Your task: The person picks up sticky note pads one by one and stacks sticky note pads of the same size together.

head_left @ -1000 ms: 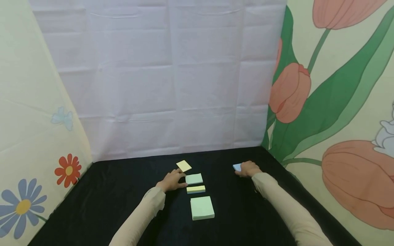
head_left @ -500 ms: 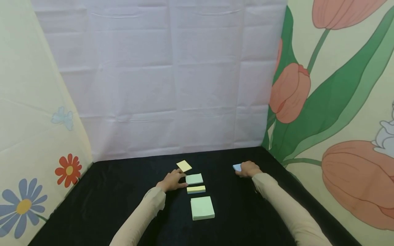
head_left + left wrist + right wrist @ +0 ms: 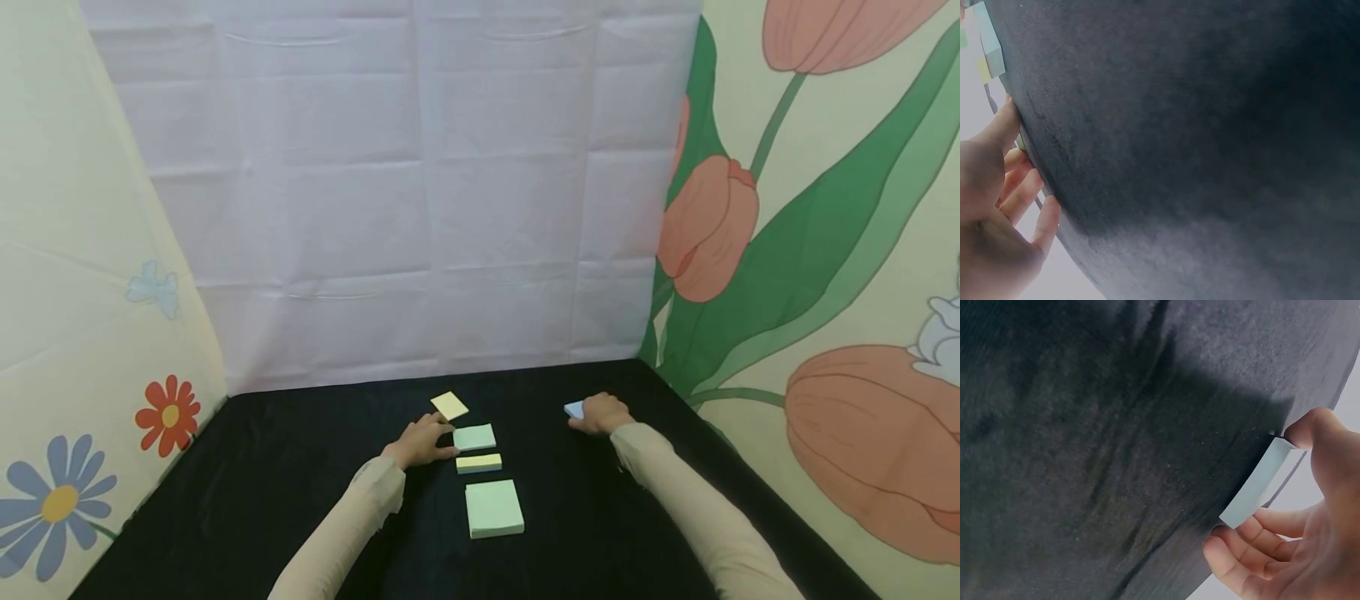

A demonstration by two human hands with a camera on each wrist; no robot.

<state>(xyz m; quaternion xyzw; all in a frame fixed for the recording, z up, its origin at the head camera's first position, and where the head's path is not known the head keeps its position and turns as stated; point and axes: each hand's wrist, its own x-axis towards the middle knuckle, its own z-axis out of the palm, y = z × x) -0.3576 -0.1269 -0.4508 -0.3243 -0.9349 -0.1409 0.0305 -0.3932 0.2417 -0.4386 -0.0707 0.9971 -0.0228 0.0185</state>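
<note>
In the head view, my left hand (image 3: 420, 442) lies at the left end of a small pale green sticky note pad (image 3: 475, 437), thumb and index finger at its near and far corners. The left wrist view shows that hand's thumb and fingers (image 3: 1050, 219) low against the cloth, with only a sliver of pad between them. Farther right, my right hand (image 3: 603, 413) grips a light blue sticky note pad (image 3: 573, 409). From the right wrist, the blue pad's edge (image 3: 1259, 481) is tilted between thumb and fingers, close over the cloth.
A yellow sticky note pad (image 3: 450, 406) lies beyond the green one. Nearer sit a narrow yellow pad with a blue layer underneath (image 3: 478, 462) and a thick, larger green pad (image 3: 495, 508). Black cloth (image 3: 570, 533) covers the table; a white sheet (image 3: 420, 208) hangs behind.
My right hand has shifted slightly left with the blue sticky note pad. The left hand and the other pads stay where they were.
</note>
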